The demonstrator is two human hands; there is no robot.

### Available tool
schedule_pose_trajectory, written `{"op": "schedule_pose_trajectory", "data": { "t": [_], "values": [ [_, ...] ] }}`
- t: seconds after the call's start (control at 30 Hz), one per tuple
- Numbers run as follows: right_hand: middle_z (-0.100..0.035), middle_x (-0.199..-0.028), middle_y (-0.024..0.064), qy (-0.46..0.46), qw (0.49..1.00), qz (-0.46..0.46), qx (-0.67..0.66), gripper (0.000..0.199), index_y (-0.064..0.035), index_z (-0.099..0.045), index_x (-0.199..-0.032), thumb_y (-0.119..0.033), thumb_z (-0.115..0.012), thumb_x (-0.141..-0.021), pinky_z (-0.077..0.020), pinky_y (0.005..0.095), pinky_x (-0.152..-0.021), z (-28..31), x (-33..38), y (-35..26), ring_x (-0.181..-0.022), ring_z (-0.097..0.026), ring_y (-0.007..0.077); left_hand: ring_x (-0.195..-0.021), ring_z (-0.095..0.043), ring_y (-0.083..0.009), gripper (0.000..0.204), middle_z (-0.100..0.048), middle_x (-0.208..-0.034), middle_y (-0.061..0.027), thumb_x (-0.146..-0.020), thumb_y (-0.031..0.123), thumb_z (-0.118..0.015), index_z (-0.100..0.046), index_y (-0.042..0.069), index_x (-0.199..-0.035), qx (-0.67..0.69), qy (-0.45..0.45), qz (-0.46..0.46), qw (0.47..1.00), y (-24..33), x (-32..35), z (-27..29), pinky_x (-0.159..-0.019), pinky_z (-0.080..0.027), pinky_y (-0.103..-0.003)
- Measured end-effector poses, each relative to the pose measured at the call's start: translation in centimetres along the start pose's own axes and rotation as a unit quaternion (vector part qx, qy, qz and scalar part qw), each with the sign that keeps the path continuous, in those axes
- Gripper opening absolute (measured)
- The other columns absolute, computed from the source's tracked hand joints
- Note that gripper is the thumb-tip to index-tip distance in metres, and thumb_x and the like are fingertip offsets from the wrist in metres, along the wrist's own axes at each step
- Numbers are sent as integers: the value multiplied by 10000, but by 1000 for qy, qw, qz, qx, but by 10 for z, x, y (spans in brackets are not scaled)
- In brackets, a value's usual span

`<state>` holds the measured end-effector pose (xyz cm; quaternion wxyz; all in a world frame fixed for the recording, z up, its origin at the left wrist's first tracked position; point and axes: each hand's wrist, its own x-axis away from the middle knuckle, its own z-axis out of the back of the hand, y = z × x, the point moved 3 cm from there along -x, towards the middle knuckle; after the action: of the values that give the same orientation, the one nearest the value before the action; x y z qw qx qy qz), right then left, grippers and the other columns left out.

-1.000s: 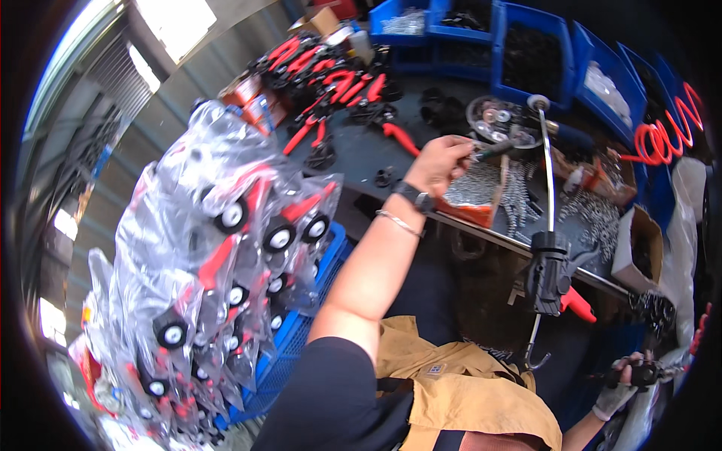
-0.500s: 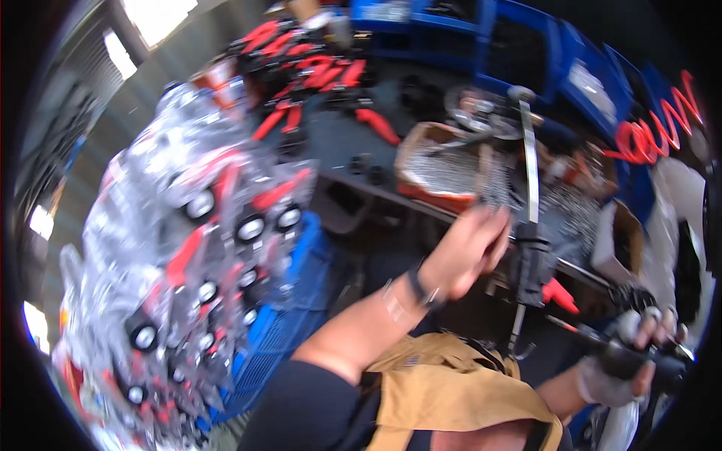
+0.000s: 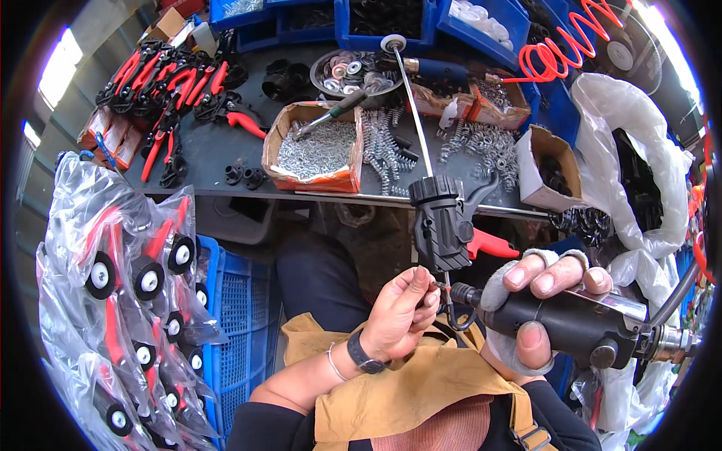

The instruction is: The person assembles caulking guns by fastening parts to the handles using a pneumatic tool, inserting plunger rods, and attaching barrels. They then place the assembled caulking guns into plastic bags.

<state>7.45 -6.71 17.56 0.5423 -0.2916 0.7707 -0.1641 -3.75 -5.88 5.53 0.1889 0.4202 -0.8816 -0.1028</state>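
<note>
My right hand (image 3: 543, 304), in a pale fingerless glove, is wrapped around a black air screwdriver (image 3: 579, 325). The driver's thin tip points left, toward my left hand (image 3: 404, 310). Thumb and fingertips of that hand are pinched together right at the tip, on something too small to name. Just above my fingers is a black plastic clamp body (image 3: 442, 225) with a red handle (image 3: 490, 244). A long metal bar (image 3: 415, 113) runs up through it to a round end piece, and a hooked end shows below.
On the bench are a carton of small metal parts (image 3: 320, 150), loose springs (image 3: 387, 146), a bowl of washers (image 3: 353, 71), red-handled tools (image 3: 169, 83) and a white carton (image 3: 553, 169). Plastic-wrapped pieces (image 3: 113, 301) and a blue crate (image 3: 244, 323) stand left. A red coiled hose (image 3: 553, 60) hangs right.
My left hand has come down from beside the carton of small parts to the driver's tip. The driver has moved left and up, toward the clamp body. My view has shifted.
</note>
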Motion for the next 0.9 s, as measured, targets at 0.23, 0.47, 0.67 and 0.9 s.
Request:
{"op": "schedule_pose_trajectory", "data": {
  "t": [0.23, 0.47, 0.67, 0.9],
  "values": [
    [-521, -930, 78, -16, 1000, 6, 6, 628, -80, -408, -1233, -119, -743, -703, -492, 299, -764, 7, 0, -6, -820, -572, 235, -469, -302, -35, 296, -447, -645, 30, -918, 366, -500, -524, 79, -850, -50, -14, -24, 998, -7, -3, -6, -399, -211, -178],
    [-513, -959, 85, -1, 998, -37, -53, 642, -147, -366, -1301, -38, -678, -750, -515, 360, -731, 11, -1, -12, -866, -563, 269, -448, -280, -37, 362, -396, -594, 32, -924, 417, -465, -528, 62, -886, -123, -87, -93, 984, -9, -6, -5, -394, -208, -187],
    [-527, -944, 92, 45, 999, 4, -17, 625, -86, -375, -1273, -125, -704, -743, -516, 321, -626, 11, -32, 13, -827, -577, 269, -511, -341, -69, 321, -379, -641, 34, -932, 413, -471, -494, 106, -841, 114, 245, -116, 956, 30, -21, 80, -396, -254, -202],
    [-560, -946, 118, -40, 998, -9, 37, 597, -82, -384, -1248, -119, -700, -743, -501, 396, -739, 4, -52, 56, -826, -582, 262, -596, -409, -40, 309, -487, -673, 28, -892, 355, -578, -519, 70, -786, -591, 102, -156, 785, 44, -41, 27, -524, -382, -216]
  ]
}}
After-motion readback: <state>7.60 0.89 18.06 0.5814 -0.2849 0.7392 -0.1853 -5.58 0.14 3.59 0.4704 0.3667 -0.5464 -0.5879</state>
